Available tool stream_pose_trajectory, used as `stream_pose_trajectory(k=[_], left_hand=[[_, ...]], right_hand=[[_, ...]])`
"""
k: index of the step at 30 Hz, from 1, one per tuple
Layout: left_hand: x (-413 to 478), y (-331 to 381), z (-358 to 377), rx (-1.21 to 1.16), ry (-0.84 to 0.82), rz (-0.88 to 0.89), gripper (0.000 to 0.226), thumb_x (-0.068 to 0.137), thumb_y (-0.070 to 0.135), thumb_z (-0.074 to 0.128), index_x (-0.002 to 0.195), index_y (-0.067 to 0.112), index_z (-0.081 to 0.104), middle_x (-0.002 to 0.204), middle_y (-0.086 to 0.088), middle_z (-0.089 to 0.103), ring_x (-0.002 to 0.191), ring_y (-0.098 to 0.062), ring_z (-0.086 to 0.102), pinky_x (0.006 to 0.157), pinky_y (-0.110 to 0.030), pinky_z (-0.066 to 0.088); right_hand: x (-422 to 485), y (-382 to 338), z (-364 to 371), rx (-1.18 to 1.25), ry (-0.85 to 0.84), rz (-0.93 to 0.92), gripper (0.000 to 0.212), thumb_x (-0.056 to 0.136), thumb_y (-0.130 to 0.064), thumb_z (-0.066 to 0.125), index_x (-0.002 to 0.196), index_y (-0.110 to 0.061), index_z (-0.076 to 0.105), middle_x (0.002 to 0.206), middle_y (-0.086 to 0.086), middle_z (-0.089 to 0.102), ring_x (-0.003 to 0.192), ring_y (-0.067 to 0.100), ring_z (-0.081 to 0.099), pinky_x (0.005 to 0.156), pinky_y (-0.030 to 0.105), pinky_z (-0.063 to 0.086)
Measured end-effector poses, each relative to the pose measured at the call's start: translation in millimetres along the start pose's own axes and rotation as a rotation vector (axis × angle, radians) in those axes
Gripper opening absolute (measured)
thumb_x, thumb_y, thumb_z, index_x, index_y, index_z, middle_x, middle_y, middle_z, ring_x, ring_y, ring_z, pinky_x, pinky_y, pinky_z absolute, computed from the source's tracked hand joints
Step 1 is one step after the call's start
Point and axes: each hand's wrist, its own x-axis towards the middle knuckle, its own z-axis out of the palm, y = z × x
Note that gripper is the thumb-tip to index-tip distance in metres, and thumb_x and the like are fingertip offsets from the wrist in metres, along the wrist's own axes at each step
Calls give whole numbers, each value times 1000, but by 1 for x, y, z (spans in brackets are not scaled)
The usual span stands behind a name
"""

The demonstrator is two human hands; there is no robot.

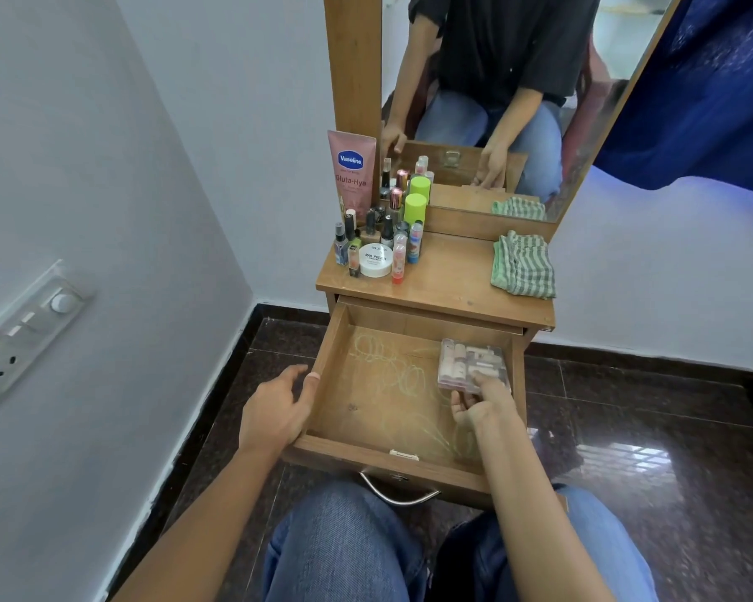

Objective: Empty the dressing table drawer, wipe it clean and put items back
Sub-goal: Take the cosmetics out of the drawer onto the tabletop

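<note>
Though blurred, case (466, 360) touches right grip (480, 404) — seemingly pinched.

The pink tube (352, 176), standing at the rear left of the dressing table top (453, 275), is displaying the brand name "Vaseline" in white letters on a blue badge. The product name "Gluta-Hya" is appearing directly below that badge. The white round jar (375, 259) is showing "NAIL POLISH" on its lid; the smaller lines around that text are proving too small to read.
</note>
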Motion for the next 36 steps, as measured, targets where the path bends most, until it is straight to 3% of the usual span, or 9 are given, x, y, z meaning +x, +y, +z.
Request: stream_pose_trajectory(k=[2,7,10,13,21,27,31,33,36], left_hand=[[1,0,0,-6,-2,-1,49,97,57,38,131,26,58,70,8,61,69,-13,62,67,-32,51],[1,0,0,-12,-12,-7,49,96,56,38,130,26,58,65,8,61,66,-13,61,69,-35,54],[0,2,-2,-22,-10,-5,48,97,55,39,130,26,58,65,7,62,66,-10,62,69,-36,54],[-1,3,-2,-21,-2,-7,47,98,53,40,131,25,58,62,6,62,63,-9,61,63,-31,50],[0,6,-3,-10,3,-8,47,98,51,40,132,23,58,62,9,60,62,-8,59,58,-27,43],[1,4,-2,-13,1,-3,48,98,51,40,132,23,57,61,7,60,62,-8,59,59,-29,45],[1,5,-2,-8,5,-7,48,98,52,40,133,23,57,63,9,59,63,-9,59,59,-28,44],[2,4,-1,-12,1,-4,48,98,53,40,133,24,57,65,8,61,65,-9,60,60,-29,46],[2,2,-1,-14,-3,-7,49,97,55,39,132,26,58,72,6,63,72,-14,63,70,-34,52]], right_hand=[[-7,2,-3,-22,-34,-7,8,94,-8,55,101,-10,55,90,6,57,73,16,52,84,27,45],[-46,26,-16,32,-188,-43,9,91,0,54,92,-8,56,93,14,61,82,21,58,84,30,48],[-61,34,-16,53,-295,-100,10,91,-1,55,100,-6,58,98,17,64,87,23,60,83,33,52],[-62,31,-4,14,-370,-211,24,91,-4,59,115,-7,56,106,17,66,88,23,64,73,30,54],[-24,-15,40,62,-341,-172,38,90,0,58,127,-5,51,111,16,63,90,22,62,67,29,53],[0,-20,57,-8,-366,-299,37,88,1,62,124,1,54,124,16,61,96,19,63,81,27,56],[8,-19,47,-143,-318,-391,39,88,-10,66,122,2,54,120,14,63,104,22,65,93,30,52],[9,-10,33,-370,-132,-596,42,85,-21,71,119,-5,51,117,10,60,99,21,65,91,33,53],[2,5,14,-796,145,-1281,43,84,-20,68,120,-9,46,123,10,46,109,24,49,91,32,44]])
